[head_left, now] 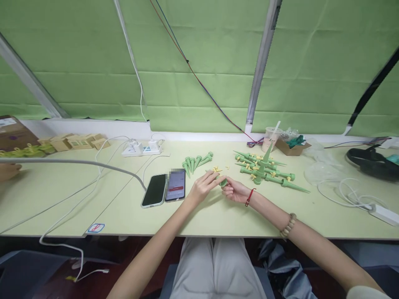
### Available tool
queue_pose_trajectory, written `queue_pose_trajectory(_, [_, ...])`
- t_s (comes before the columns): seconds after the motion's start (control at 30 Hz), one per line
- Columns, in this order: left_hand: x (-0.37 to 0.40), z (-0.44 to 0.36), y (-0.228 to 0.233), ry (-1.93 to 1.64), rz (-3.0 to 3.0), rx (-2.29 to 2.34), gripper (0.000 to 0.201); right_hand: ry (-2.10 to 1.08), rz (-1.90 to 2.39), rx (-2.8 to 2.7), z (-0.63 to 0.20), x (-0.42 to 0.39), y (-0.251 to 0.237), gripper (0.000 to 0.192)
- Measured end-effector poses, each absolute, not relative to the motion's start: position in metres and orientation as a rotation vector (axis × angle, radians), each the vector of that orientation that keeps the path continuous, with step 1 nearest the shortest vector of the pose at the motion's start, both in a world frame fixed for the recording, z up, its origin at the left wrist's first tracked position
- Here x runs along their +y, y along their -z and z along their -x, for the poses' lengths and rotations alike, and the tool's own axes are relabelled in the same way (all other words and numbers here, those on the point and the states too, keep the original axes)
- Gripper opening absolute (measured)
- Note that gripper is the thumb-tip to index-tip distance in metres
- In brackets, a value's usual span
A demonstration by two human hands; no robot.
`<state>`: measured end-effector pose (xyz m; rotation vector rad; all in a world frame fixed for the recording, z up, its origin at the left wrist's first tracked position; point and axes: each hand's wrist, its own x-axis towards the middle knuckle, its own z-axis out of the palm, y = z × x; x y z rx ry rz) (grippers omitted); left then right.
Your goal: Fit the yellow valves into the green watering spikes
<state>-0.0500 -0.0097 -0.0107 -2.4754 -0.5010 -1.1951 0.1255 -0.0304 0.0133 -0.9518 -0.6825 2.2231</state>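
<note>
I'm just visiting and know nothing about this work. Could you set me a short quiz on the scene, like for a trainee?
1. True or false: a red bracelet is on the person's right arm.
2. What lies on the table to the left of the left hand? A) a stapler; B) two phones; C) a pair of scissors.
3. Fill the gap: the right hand holds a ____ piece.

Key: 1. True. 2. B. 3. Green.
</note>
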Motion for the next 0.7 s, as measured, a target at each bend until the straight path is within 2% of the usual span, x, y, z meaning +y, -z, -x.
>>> queue_pose_trajectory(0.13, [-0.016,0.049,0.001,1.217,2.448,-0.357,0.043,-2.331,1.058,-0.964,-0.129,-0.033,-0.01,0.046])
queue_pose_trajectory(0.23, [-0.021,0.036,-0.007,1.257,2.495,-0.21,0.041,-2.218,0.966,-1.126,-0.134,-0.037,-0.015,0.043])
queue_pose_trajectory(0.37, [-0.021,0.01,-0.016,1.264,2.472,-0.09,0.035,-1.808,0.827,-1.159,-0.157,-0.048,-0.037,0.021])
queue_pose_trajectory(0.47, [-0.013,-0.014,-0.023,1.463,2.379,-0.318,0.043,-1.378,0.889,-1.204,-0.194,-0.051,-0.069,0.03])
queue_pose_trajectory(0.53, [-0.005,-0.035,-0.024,1.602,2.44,-0.611,0.056,-0.847,0.892,-1.181,-0.223,-0.046,-0.096,0.035])
queue_pose_trajectory(0.6, [0.004,-0.06,-0.02,1.611,2.643,-0.88,0.072,-0.446,0.853,-1.185,-0.249,-0.033,-0.12,0.038])
queue_pose_trajectory(0.7, [0.016,-0.099,-0.007,1.584,2.892,-1.133,0.085,-0.308,0.905,-1.275,-0.272,-0.007,-0.141,0.038])
